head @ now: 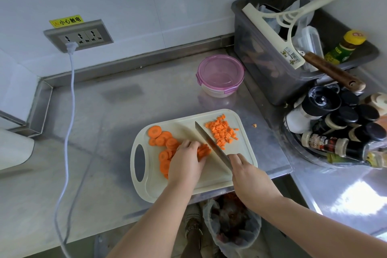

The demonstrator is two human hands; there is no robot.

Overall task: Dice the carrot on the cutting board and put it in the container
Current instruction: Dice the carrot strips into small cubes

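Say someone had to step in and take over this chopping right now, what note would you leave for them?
Left hand holds carrot strips down on the cutting board. Right hand grips the knife, blade beside them.
Done: diced carrot piled at the board's far right.
Left: round slices at the board's left, then everything into the container, lid on, behind the board.
One stray cube lies on the counter.

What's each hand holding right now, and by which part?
Right hand grips the knife by its handle, hidden in the fist. Left hand holds the carrot strips down from above.
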